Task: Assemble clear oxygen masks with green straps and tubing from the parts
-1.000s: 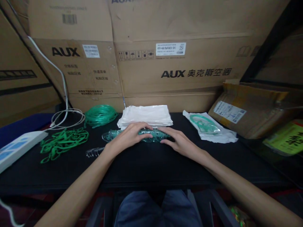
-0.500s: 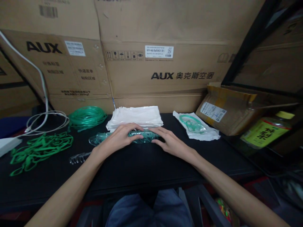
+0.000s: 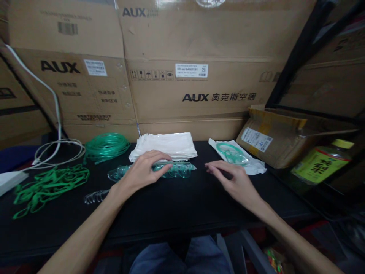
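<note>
Over the row of green-tinted plastic pieces (image 3: 179, 171) on the black table (image 3: 176, 211), the left hand (image 3: 145, 169) curves open, apparently steadying it; the right hand (image 3: 235, 180), beside, bunches its fingertips, any hold unclear. Handling further calls for light pressure. Behind, cardboard (image 3: 159, 101) reads "AUX 奥克斯空调"; its white label (image 3: 191, 70) shows "25".

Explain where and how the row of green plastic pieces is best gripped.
Probably by the exposed right end of the row, coming from the right with the right hand, thumb near, fingers far: it lies long and narrow from side to side, and the left hand hides part of its middle.
</note>
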Available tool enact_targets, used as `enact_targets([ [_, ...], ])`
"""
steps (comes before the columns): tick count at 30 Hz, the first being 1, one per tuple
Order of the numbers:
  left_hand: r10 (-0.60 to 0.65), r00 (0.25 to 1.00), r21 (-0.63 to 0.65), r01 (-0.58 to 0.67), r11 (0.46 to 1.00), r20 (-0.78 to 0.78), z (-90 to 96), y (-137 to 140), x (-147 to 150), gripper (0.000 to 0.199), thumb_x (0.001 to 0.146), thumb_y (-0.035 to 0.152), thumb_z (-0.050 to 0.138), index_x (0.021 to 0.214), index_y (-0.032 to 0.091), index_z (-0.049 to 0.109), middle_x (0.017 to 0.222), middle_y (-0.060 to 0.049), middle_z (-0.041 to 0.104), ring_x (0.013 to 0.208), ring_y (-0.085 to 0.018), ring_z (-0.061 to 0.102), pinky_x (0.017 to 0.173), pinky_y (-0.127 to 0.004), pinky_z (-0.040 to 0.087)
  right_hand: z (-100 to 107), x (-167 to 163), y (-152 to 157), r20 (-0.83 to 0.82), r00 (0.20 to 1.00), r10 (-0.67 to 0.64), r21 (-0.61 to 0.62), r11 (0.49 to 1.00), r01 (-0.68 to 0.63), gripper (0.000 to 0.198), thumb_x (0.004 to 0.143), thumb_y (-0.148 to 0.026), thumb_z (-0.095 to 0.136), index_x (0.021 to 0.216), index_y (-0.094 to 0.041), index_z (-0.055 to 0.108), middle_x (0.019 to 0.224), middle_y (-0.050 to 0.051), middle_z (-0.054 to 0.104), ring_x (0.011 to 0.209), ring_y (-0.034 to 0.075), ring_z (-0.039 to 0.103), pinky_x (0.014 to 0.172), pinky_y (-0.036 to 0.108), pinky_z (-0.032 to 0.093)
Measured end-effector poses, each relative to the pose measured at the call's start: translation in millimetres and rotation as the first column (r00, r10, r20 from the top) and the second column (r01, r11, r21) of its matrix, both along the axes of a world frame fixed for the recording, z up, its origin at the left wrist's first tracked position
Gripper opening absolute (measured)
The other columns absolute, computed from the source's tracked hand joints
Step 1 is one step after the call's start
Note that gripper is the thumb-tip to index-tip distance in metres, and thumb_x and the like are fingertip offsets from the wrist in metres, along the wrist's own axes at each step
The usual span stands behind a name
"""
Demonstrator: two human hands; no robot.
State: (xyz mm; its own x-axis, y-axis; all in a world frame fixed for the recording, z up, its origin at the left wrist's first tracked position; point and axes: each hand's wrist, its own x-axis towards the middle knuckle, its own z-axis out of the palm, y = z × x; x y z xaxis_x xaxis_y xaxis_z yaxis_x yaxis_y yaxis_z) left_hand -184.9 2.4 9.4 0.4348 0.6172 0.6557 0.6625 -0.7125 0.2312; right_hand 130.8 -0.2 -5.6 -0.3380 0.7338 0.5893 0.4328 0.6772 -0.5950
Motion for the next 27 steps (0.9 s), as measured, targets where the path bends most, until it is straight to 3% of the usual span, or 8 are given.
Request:
enact_targets([
  [2, -0.009, 0.994, 0.077, 0.001, 0.997, 0.106, 7.4, -9, 10, 0.016, 0.098, 0.029, 0.065, 0.092, 0.019, 0.075, 0.091, -0.005, 0.079, 0.088, -0.021, 0.073, 0.086, -0.033, 0.053, -1, 33, -11, -0.092, 0.990, -0.104, -0.096, 0.991, 0.095, 0.028, 0.102, -0.032, 0.058, 0.106, -0.014, 0.079, 0.089, 0.011, 0.082, 0.074, 0.022, 0.079, 0.079, 0.037, 0.069],
  [3, -0.013, 0.988, 0.080, 0.001, 0.997, 0.153, 11.5, -13, 19, 0.018, 0.098, 0.027, 0.064, 0.086, 0.018, 0.075, 0.085, -0.004, 0.078, 0.081, -0.020, 0.072, 0.081, -0.031, 0.053, -3, 50, -15, -0.278, 0.940, -0.199, -0.273, 0.954, 0.122, 0.025, 0.099, -0.033, 0.064, 0.105, -0.014, 0.079, 0.092, 0.011, 0.083, 0.073, 0.020, 0.079, 0.077, 0.032, 0.069],
  [5, -0.009, 0.978, -0.008, 0.011, 1.000, 0.206, 18.9, -23, 45, 0.025, 0.099, 0.028, 0.062, 0.079, 0.019, 0.074, 0.079, -0.003, 0.078, 0.073, -0.018, 0.072, 0.075, -0.029, 0.052, -5, 79, -21, -0.538, 0.736, -0.411, -0.554, 0.830, 0.059, 0.018, 0.093, -0.023, 0.069, 0.104, -0.012, 0.079, 0.099, 0.012, 0.083, 0.086, 0.020, 0.081, 0.083, 0.023, 0.067],
  [7, 0.015, 0.974, -0.204, 0.032, 0.978, 0.225, 23.4, -30, 80, 0.028, 0.100, 0.031, 0.059, 0.080, 0.019, 0.075, 0.079, -0.003, 0.079, 0.073, -0.019, 0.073, 0.076, -0.030, 0.053, -7, 99, -22, -0.641, 0.530, -0.556, -0.672, 0.739, -0.037, 0.020, 0.090, -0.011, 0.066, 0.106, -0.008, 0.077, 0.111, 0.016, 0.081, 0.103, 0.020, 0.079, 0.089, 0.020, 0.064],
  [12, 0.151, 0.948, -0.697, 0.092, 0.711, 0.279, 11.4, -6, 170, 0.035, 0.099, 0.046, 0.058, 0.103, 0.017, 0.077, 0.104, -0.011, 0.081, 0.103, -0.028, 0.076, 0.091, -0.035, 0.054, -10, 116, -10, -0.704, 0.263, -0.660, -0.710, 0.649, -0.273, 0.055, 0.084, 0.009, 0.046, 0.135, -0.006, 0.058, 0.117, 0.018, 0.078, 0.099, 0.022, 0.080, 0.081, 0.025, 0.068],
  [16, 0.208, 0.946, -0.822, 0.094, 0.561, 0.250, -8.9, 43, 216, 0.048, 0.101, 0.051, 0.052, 0.084, 0.013, 0.075, 0.084, -0.013, 0.080, 0.086, -0.028, 0.079, 0.084, -0.036, 0.058, -21, 118, 7, -0.705, 0.238, -0.669, -0.703, 0.611, -0.363, 0.060, 0.084, 0.010, 0.037, 0.139, -0.008, 0.053, 0.109, 0.016, 0.078, 0.091, 0.022, 0.082, 0.079, 0.028, 0.070],
  [19, 0.238, 0.933, -0.853, 0.115, 0.509, 0.268, -15.7, 69, 237, 0.043, 0.104, 0.049, 0.052, 0.097, 0.011, 0.072, 0.090, -0.009, 0.078, 0.080, -0.020, 0.076, 0.082, -0.037, 0.060, -29, 122, 17, -0.712, 0.243, -0.659, -0.693, 0.602, -0.396, 0.059, 0.083, 0.010, 0.034, 0.134, -0.009, 0.057, 0.106, 0.015, 0.078, 0.091, 0.021, 0.082, 0.081, 0.028, 0.069],
  [27, 0.152, 0.899, -0.715, 0.216, 0.665, 0.412, 0.1, 64, 249, 0.029, 0.103, 0.034, 0.047, 0.105, 0.015, 0.069, 0.108, -0.016, 0.076, 0.107, -0.031, 0.071, 0.095, -0.043, 0.052, -40, 124, 36, -0.735, 0.253, -0.630, -0.665, 0.595, -0.452, 0.042, 0.099, 0.000, 0.031, 0.118, -0.011, 0.066, 0.098, 0.013, 0.080, 0.080, 0.018, 0.082, 0.076, 0.024, 0.068],
])
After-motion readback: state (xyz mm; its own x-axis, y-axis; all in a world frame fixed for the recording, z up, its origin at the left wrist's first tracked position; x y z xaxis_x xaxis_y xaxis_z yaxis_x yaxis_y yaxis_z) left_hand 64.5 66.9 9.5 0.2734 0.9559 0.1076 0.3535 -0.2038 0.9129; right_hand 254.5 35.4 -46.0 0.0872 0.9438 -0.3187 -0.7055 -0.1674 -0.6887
